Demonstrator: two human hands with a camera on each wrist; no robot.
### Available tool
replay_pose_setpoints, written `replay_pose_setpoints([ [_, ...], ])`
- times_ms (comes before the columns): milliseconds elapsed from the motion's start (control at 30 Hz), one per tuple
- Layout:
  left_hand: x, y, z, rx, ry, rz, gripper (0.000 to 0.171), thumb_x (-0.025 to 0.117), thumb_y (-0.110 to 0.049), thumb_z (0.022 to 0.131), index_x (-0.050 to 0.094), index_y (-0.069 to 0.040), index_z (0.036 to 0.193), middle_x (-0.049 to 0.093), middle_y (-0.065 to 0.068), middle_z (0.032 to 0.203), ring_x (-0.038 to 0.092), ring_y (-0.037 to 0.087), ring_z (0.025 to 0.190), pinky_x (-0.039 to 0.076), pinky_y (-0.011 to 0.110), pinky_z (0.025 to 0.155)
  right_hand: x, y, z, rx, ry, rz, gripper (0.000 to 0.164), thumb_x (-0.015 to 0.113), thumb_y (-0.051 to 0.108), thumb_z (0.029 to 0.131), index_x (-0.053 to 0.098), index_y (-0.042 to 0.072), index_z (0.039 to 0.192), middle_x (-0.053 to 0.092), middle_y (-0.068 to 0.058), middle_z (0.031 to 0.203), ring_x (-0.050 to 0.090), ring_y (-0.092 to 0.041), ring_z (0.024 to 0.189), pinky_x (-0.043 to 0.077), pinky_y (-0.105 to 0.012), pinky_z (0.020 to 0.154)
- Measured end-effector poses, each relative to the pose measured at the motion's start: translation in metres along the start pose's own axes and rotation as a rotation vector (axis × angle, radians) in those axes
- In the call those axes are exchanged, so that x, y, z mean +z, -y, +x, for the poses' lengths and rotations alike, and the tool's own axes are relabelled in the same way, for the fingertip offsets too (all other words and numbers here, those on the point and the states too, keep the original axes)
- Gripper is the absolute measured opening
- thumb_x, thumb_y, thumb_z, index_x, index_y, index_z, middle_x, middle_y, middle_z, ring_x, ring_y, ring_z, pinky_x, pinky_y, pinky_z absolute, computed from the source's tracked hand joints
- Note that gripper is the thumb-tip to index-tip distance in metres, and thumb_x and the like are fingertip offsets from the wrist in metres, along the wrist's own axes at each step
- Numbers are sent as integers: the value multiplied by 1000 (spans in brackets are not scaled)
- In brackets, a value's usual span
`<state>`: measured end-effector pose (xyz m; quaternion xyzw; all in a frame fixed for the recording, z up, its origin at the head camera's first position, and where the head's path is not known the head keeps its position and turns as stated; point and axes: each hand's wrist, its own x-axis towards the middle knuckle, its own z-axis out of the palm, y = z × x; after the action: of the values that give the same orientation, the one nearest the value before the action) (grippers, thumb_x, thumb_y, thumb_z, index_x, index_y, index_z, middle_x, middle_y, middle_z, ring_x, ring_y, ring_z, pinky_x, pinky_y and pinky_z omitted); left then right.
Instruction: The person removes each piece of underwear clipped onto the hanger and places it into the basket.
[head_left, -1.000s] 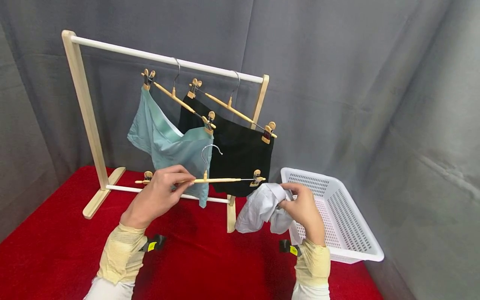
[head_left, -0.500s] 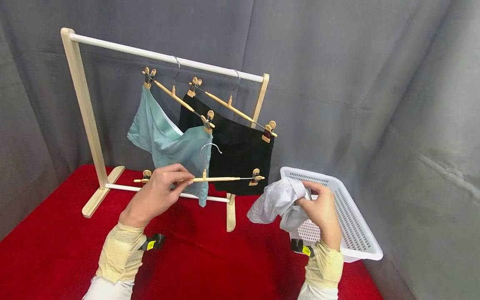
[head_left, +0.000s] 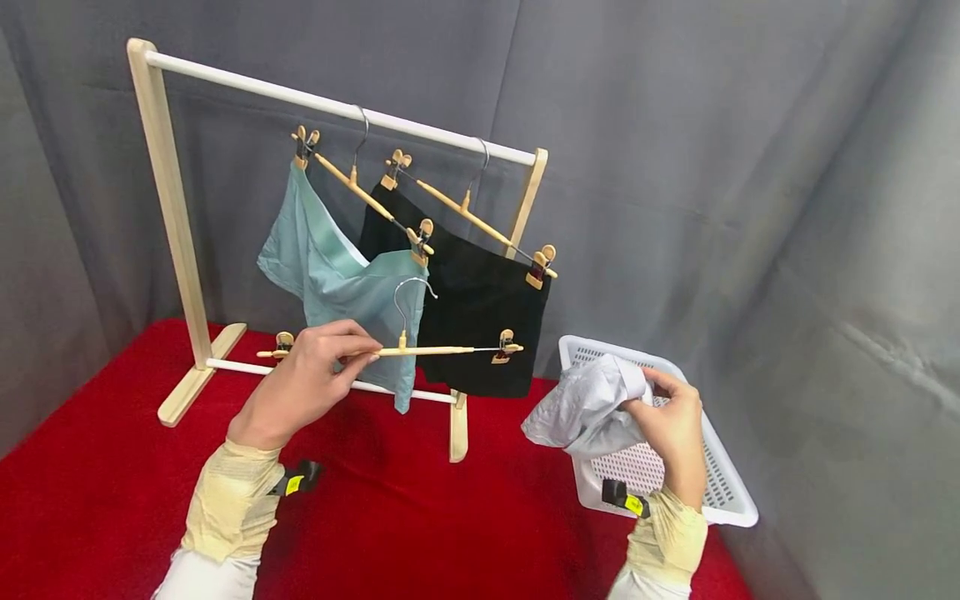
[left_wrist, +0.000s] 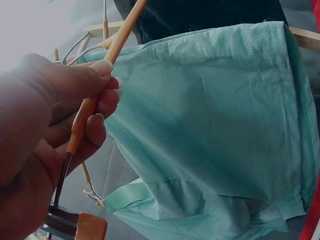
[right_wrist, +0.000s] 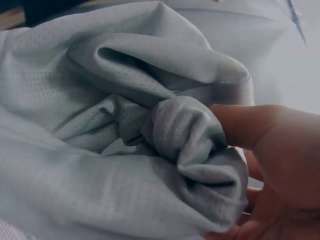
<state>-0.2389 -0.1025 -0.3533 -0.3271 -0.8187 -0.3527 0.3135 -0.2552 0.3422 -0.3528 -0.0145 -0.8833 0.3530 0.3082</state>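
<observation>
My left hand pinches the wooden bar of a clip hanger between thumb and fingers. Its metal hook points up, and nothing hangs from its two clips. In the left wrist view, the hanger's bar runs through the fingertips, with teal fabric behind it. My right hand holds crumpled light grey underpants above the near left part of a white basket. Up close in the right wrist view, the grey fabric lies in folds, bunched against my thumb.
A wooden rack with a white rail stands at the back left. Teal underpants and a black garment hang there from clip hangers. Red cloth covers the table, and a grey curtain hangs behind.
My right hand has moved right with the grey underpants, from beside the basket to over it. The left hand and its hanger have shifted slightly left and up.
</observation>
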Motion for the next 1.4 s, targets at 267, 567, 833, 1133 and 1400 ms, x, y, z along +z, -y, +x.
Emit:
replay_pose_setpoints([
  [267,-2,1,0,-8,-9,5,21,71,-10,76,70,-12,97,61,-5,88,49,5,70,48,23,57,-7,-18,14,-17,37,-106,39,73,9,66,67,6,105,65,-14,88,54,-21,81,41,-34,72],
  [567,-1,1,1,-20,6,11,21,71,-10,77,70,-11,98,62,-5,88,50,5,71,49,23,58,-30,-27,23,19,-53,-165,36,71,10,68,68,8,103,65,-12,86,53,-19,77,41,-28,65],
  [833,0,1,0,-15,-13,15,19,71,-10,77,70,-12,96,61,-5,87,48,6,68,47,23,55,-46,-37,42,-30,23,-241,34,71,16,72,66,5,104,62,-13,84,51,-22,73,42,-36,63],
  [1133,0,1,0,-27,-1,10,20,71,-11,77,70,-12,96,61,-4,88,48,6,68,48,22,55,-51,-55,58,-39,240,-315,26,63,16,78,65,4,101,62,-17,95,53,-27,79,47,-40,65],
  [1400,0,0,0,-32,-5,4,19,71,-11,77,70,-11,96,61,-4,88,49,6,69,48,23,57,-43,-67,71,-12,402,-394,30,63,14,75,63,0,102,60,-21,98,51,-28,80,44,-38,62],
])
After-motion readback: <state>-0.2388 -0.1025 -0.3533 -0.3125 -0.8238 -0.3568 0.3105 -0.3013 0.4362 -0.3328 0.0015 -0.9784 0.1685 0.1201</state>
